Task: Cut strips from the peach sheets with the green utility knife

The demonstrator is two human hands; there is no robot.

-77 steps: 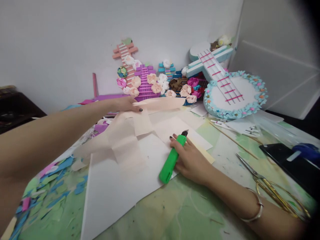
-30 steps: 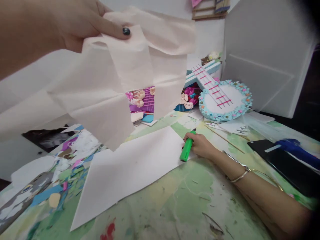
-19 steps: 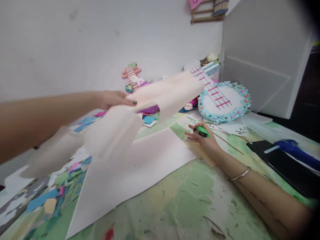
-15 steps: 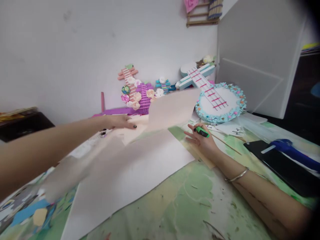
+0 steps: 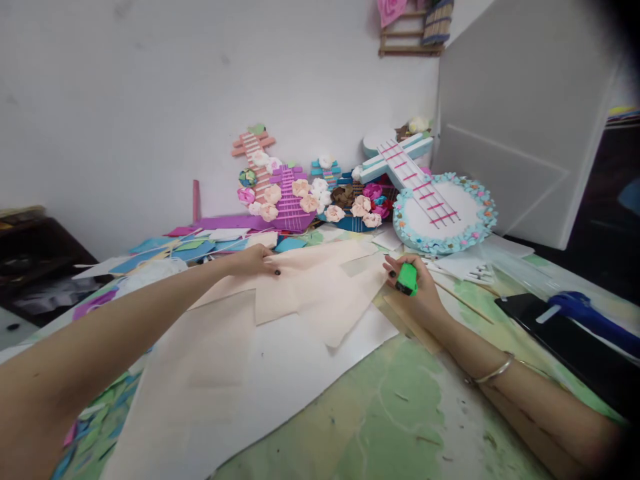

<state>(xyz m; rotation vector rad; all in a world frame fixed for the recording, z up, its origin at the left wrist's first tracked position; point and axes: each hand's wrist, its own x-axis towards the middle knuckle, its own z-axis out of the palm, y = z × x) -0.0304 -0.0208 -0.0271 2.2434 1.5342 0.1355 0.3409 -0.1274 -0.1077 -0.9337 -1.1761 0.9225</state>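
Observation:
My left hand [image 5: 257,260] is closed on the far left edge of several peach paper sheets [image 5: 325,293], its thumb on top. These sheets overlap loosely on a large white sheet [image 5: 285,373] spread over the table. Another pale peach piece [image 5: 215,353], partly see-through, lies flat on the white sheet's left part. In my right hand [image 5: 417,287], at the right edge of the paper, is a green tool with a black end [image 5: 407,279]; its exact kind is unclear. A tan strip [image 5: 407,320] lies beneath my right wrist.
Paper-flower-decorated toy instruments [image 5: 293,193] lean along the wall, with a larger pale blue lute-like one [image 5: 440,207] at right. A black tablet-like slab [image 5: 565,347] bears a blue glue gun [image 5: 595,310]. A thin stick [image 5: 465,301] lies nearby. Coloured paper scraps [image 5: 105,413] cover the left side.
The raised, blurred peach sheets have come down and now overlap on the white sheet. My left hand stays at their far edge. The green tool has turned slightly in my right hand.

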